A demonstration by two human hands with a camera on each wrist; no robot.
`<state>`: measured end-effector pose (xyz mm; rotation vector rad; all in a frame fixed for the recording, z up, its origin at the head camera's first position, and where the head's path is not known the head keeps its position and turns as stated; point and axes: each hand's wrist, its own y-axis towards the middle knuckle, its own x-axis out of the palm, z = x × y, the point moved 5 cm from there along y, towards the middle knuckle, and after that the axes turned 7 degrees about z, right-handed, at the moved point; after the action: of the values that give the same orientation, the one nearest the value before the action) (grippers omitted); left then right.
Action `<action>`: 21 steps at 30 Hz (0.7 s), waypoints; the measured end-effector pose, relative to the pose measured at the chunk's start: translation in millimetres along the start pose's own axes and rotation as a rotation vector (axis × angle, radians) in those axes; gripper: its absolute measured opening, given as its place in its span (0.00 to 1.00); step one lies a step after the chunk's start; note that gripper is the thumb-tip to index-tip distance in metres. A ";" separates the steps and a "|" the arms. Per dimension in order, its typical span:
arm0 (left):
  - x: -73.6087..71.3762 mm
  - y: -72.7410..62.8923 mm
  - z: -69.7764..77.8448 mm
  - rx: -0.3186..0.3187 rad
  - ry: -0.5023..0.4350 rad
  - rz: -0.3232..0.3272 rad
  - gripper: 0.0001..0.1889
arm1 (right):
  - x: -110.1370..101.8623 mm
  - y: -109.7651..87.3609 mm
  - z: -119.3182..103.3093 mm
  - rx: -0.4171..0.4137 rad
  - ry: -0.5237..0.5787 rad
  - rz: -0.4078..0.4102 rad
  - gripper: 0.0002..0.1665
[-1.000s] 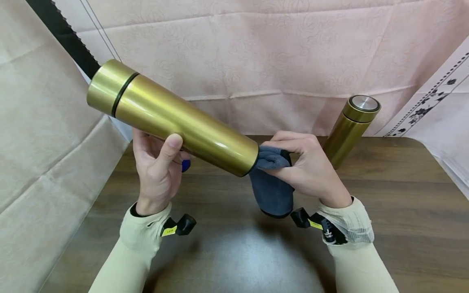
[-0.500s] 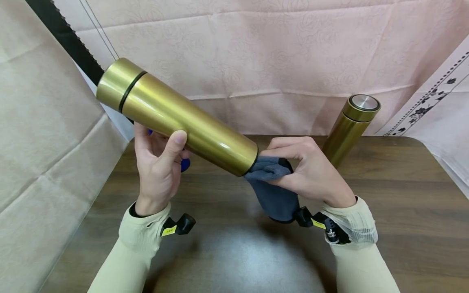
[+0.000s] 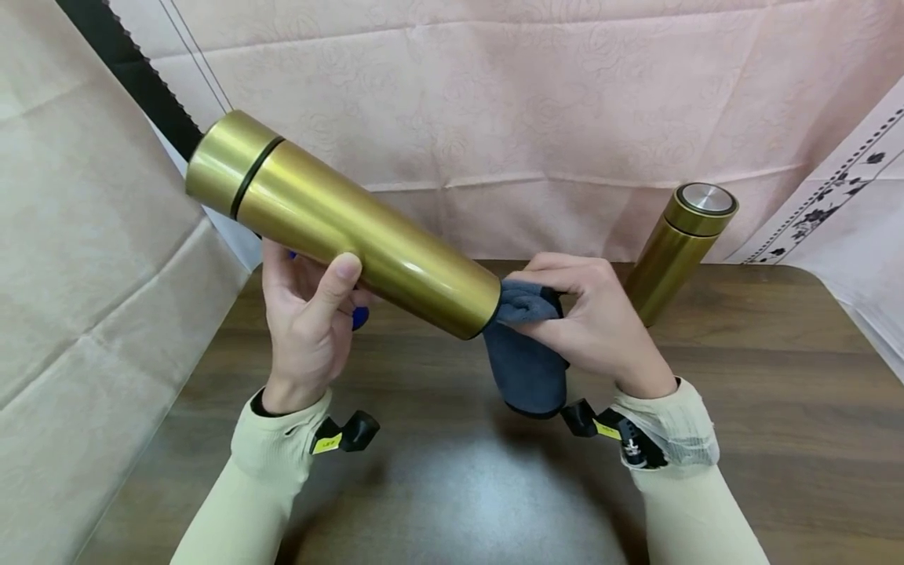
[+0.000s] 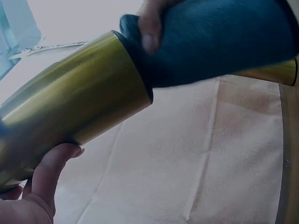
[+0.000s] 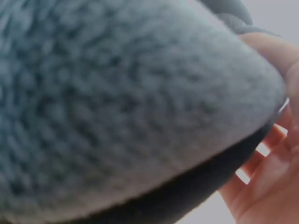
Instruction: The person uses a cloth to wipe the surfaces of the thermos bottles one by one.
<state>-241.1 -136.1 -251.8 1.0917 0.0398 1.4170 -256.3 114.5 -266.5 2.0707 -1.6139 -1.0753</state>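
Tilted now above the table, the gold flask is being gripped by the left hand; right at its lower end, the grey-blue cloth is pinched by the right hand!

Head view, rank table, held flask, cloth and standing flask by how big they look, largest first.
Table
Held flask
Cloth and standing flask: too alike to rank; the right hand partly hides both.

Brown wood-grain table, rounded far-right corner, light gleaming on its near part; gold bottle standing upright near the far edge, silver-topped lid
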 end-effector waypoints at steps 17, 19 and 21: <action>-6.3 4.9 1.0 0.073 0.082 0.053 0.26 | 8.1 0.6 2.1 -0.024 -0.008 -0.038 0.15; -8.0 6.0 1.8 0.069 0.071 0.062 0.26 | 2.0 1.5 3.6 -0.006 0.016 0.028 0.17; -9.4 6.7 2.5 0.069 0.070 0.075 0.26 | -4.5 2.2 4.8 0.008 0.026 0.094 0.18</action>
<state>-246.9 -146.5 -251.6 1.1098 0.0991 1.5309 -261.6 119.0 -266.7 1.9835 -1.6873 -1.0086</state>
